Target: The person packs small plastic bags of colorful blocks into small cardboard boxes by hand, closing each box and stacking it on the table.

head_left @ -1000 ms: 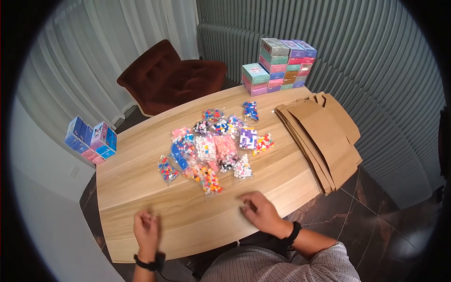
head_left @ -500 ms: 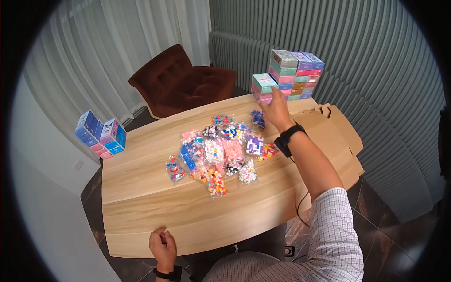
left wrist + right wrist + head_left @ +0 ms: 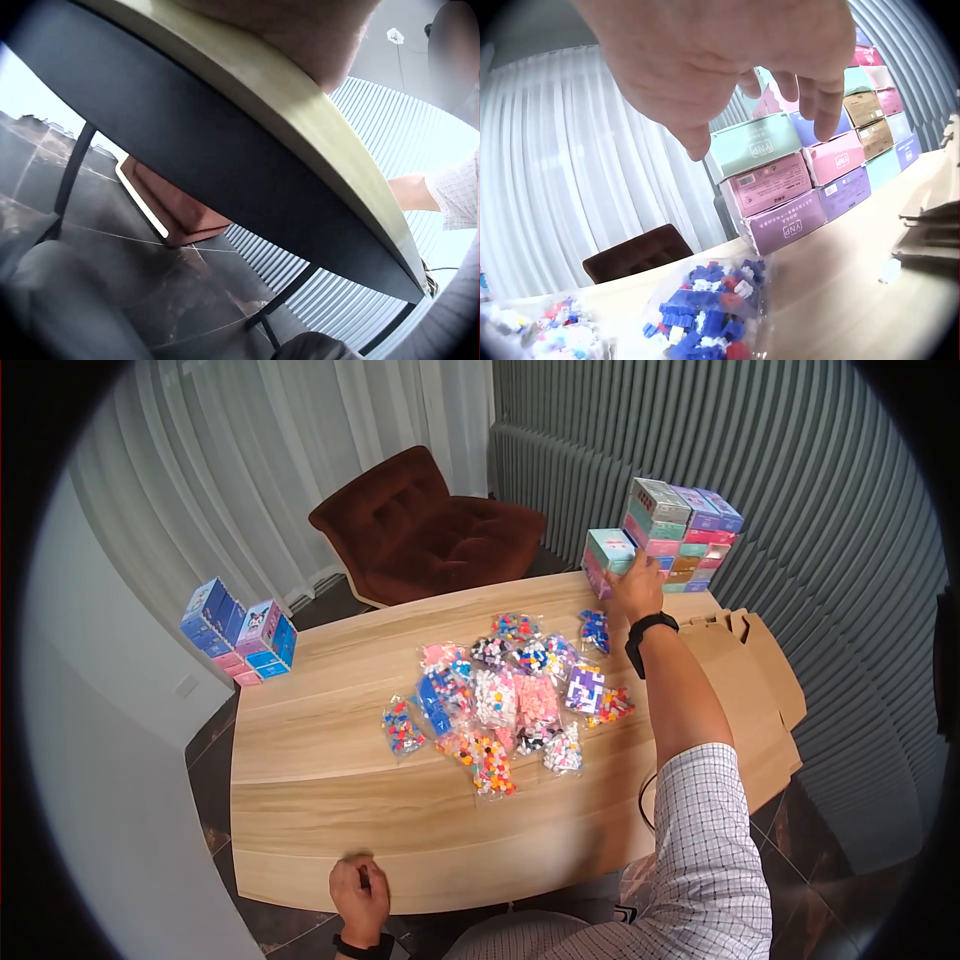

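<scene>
My right hand reaches to the far right of the table, at a low stack of small boxes. In the right wrist view, its thumb is beside the left edge of the mint-green top box. The other fingers spread over the top and toward the right of that box. A pink box and a purple box lie beneath it. My left hand, loosely curled with nothing visible in it, rests at the table's near edge. In the left wrist view, only part of it shows above the tabletop edge.
Clear bags of coloured building blocks cover the table's middle. Taller stacked boxes stand right of the low stack; more boxes are at the far left. Flattened brown cardboard lies on the right, a brown chair behind.
My right hand has gone from the near side of the table to the low box stack at the far right. The left hand has lowered to the near edge. The head view has shifted.
</scene>
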`<state>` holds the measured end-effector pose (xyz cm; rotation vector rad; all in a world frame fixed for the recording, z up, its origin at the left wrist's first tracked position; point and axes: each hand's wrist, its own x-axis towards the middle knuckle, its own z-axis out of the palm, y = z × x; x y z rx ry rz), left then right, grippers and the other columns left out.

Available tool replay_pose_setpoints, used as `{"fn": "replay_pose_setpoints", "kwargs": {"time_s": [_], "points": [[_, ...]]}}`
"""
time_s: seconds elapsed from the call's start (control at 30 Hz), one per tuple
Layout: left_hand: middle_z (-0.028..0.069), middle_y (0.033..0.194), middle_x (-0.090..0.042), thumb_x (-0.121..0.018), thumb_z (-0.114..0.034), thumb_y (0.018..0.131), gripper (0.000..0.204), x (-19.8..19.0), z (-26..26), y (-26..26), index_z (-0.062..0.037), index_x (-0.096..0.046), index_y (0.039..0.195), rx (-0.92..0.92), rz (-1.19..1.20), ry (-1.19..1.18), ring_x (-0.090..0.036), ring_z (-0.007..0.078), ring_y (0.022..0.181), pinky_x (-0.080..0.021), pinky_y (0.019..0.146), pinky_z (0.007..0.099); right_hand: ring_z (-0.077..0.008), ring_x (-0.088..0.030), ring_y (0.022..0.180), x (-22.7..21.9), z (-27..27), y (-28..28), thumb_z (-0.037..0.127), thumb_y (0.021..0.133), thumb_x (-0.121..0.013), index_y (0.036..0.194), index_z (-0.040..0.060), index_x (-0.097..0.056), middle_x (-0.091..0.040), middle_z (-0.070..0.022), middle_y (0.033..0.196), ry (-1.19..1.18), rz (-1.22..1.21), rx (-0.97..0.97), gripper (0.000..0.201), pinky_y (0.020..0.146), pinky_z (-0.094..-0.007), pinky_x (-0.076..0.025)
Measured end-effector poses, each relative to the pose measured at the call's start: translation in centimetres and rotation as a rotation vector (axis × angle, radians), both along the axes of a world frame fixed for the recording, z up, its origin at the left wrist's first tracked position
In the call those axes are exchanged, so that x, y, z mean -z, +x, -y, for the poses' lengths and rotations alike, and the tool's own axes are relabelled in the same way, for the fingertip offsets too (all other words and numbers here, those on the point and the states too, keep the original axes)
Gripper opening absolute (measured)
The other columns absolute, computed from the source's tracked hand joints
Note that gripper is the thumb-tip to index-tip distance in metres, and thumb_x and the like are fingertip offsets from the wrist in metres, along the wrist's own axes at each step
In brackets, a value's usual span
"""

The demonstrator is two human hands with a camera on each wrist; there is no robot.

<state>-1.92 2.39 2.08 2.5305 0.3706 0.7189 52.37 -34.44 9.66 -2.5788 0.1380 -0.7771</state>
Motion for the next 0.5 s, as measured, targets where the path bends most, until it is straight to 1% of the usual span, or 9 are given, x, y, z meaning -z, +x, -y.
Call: {"fn": "replay_pose_setpoints", "kwargs": {"time_s": [0.07,0.23,0.27,0.33,0.4,0.5], "points": [[0.0112,0.082,-0.059,-0.065,-0.003,0.088,0.007,0.0,0.1,0.1,-0.0050,-0.065,0.095,-0.001,0.005,0.011,-0.057,0.0337,0.074,-0.045,0.071,0.0452,-0.0467,-0.054,0.130,-0.3,-0.5,0.5,0.038,0.086,-0.085,0.140,0.0024,-0.051,-0.054,-0.0256,0.142,0.013,-0.039,0.034,0.072,0.107,-0.0517,-0.050],[0.0116,0.081,-0.059,-0.067,-0.003,0.088,0.009,-0.2,0.2,0.0,-0.0046,-0.066,0.097,-0.033,-0.014,0.003,-0.058,0.0343,0.075,-0.046,0.071,0.0453,-0.0466,-0.057,0.124,0.9,-0.5,2.2,0.038,0.085,-0.085,0.136,0.0017,-0.053,-0.058,-0.0241,0.135,-0.001,-0.007,0.098,0.070,0.103,-0.0524,-0.052],[0.0126,0.081,-0.059,-0.066,-0.004,0.090,0.006,-0.2,0.2,0.0,-0.0036,-0.066,0.096,-0.030,0.001,0.014,-0.058,0.0348,0.074,-0.047,0.070,0.0451,-0.0468,-0.057,0.124,1.1,-0.4,2.3,0.038,0.085,-0.085,0.136,0.0016,-0.053,-0.058,-0.0240,0.135,0.004,-0.005,0.104,0.070,0.102,-0.0524,-0.052],[0.0148,0.081,-0.060,-0.065,-0.005,0.093,0.004,-0.6,0.4,0.3,-0.0017,-0.067,0.095,-0.022,0.024,0.031,-0.059,0.0357,0.073,-0.047,0.069,0.0447,-0.0483,-0.056,0.124,1.3,-0.5,2.3,0.036,0.084,-0.084,0.137,-0.0004,-0.054,-0.058,-0.0281,0.133,0.083,0.058,0.055,0.070,0.104,-0.0530,-0.050],[0.0144,0.080,-0.059,-0.065,-0.005,0.093,0.004,-0.9,0.6,0.3,-0.0022,-0.067,0.095,-0.029,0.014,0.036,-0.058,0.0353,0.072,-0.047,0.068,0.0445,-0.0490,-0.056,0.124,1.3,-0.8,2.0,0.035,0.084,-0.084,0.138,-0.0016,-0.054,-0.058,-0.0305,0.133,0.175,0.092,0.006,0.071,0.105,-0.0532,-0.049],[0.0123,0.079,-0.057,-0.066,-0.004,0.090,0.009,-0.8,0.5,0.1,-0.0041,-0.068,0.098,-0.036,-0.008,0.040,-0.058,0.0341,0.073,-0.047,0.070,0.0450,-0.0465,-0.055,0.126,1.1,-2.1,1.1,0.033,0.085,-0.083,0.140,-0.0032,-0.054,-0.056,-0.0324,0.135,0.279,0.152,-0.171,0.072,0.107,-0.0519,-0.047]]}}
